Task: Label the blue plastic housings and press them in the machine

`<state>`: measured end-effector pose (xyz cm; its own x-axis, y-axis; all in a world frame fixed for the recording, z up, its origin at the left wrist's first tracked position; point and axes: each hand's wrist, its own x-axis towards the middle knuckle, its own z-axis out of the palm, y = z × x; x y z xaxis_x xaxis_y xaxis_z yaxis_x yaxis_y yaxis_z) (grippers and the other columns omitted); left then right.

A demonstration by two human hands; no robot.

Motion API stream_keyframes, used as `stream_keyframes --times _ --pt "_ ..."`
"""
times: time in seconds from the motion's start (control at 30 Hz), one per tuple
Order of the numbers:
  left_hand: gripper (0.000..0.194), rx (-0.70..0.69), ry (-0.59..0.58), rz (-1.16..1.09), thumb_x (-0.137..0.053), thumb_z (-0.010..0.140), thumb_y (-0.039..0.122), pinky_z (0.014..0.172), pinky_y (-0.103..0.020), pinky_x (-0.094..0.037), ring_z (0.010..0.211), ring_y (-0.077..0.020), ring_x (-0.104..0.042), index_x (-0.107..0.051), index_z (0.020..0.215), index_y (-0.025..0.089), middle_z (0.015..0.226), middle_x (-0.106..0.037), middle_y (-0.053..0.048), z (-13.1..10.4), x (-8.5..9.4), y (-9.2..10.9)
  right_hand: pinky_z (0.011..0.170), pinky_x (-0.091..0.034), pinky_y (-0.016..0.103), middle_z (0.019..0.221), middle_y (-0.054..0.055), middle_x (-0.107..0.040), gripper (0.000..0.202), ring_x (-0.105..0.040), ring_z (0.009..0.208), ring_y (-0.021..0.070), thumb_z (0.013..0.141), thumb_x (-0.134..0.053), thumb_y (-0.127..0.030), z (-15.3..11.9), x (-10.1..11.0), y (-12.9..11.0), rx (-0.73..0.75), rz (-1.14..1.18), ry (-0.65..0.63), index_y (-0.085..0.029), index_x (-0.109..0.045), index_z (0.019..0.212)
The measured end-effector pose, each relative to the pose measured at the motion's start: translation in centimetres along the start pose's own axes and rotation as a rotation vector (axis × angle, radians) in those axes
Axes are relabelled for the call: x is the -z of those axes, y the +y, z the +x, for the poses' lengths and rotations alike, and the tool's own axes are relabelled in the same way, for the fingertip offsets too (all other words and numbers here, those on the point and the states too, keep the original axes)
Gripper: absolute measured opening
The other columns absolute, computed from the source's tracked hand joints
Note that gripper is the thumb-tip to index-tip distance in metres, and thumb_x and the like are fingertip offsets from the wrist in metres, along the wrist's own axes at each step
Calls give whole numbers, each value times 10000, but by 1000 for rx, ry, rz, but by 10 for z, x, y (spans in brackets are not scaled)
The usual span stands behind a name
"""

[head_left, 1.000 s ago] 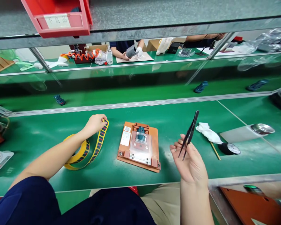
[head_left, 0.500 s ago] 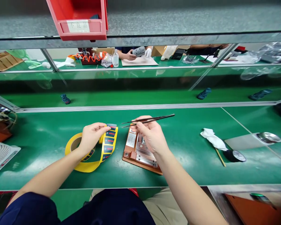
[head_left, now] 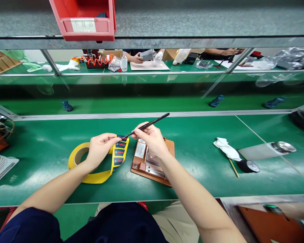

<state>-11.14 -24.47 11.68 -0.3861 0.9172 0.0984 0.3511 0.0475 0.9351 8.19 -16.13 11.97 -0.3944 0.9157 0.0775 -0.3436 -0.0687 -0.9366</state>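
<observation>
My left hand (head_left: 103,145) pinches the free end of a yellow label strip (head_left: 120,153) printed with dark Bosch labels. The strip curls down and back to its label roll (head_left: 74,153), which lies on the green bench. Between the fingers of my right hand (head_left: 152,138) is a pair of black tweezers (head_left: 154,122). Their tips touch or nearly touch the top label, right beside my left fingertips. Under my right hand sits a brown fixture block (head_left: 139,167) with a metal plate, partly hidden by my wrist.
On the right lie a white cloth (head_left: 227,148), a wooden stick (head_left: 233,167), a black tape roll (head_left: 248,166) and a bottle (head_left: 257,151). A small fan (head_left: 2,168) is at far left. A red bin (head_left: 86,28) hangs above. Co-workers' hands (head_left: 136,58) show behind the divider.
My right hand has moved left and tilted the tweezers, bringing their tips down to the strip's top label. The left hand keeps its pinch with little movement.
</observation>
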Motion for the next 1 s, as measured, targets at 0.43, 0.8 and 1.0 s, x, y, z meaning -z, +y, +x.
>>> stream_keyframes --times 0.43,0.8,1.0 --pt "724 -97 -533 1103 -394 964 642 867 -441 -502 1066 -405 -671 -493 1426 92 1054 -730 -210 79 -41 -16 705 -590 315 759 0 -683 464 -709 693 165 697 -861 -518 -28 110 -18 5 -200 200 -186 -598 888" --pt "287 -826 -468 617 -524 1015 386 949 -362 -488 1067 -244 -647 -651 1197 204 1150 -718 -81 -35 -51 13 804 -579 346 823 24 -724 377 -716 814 189 798 -792 -513 -46 136 7 -18 -215 155 -209 -603 917" --pt "458 -952 -575 598 -646 953 361 1071 -477 -406 1283 -319 -515 -562 1358 163 1392 -599 -153 -73 -91 -20 794 -585 345 834 24 -713 363 -705 807 184 816 -777 -510 -47 136 8 -3 -235 164 -211 -600 921"
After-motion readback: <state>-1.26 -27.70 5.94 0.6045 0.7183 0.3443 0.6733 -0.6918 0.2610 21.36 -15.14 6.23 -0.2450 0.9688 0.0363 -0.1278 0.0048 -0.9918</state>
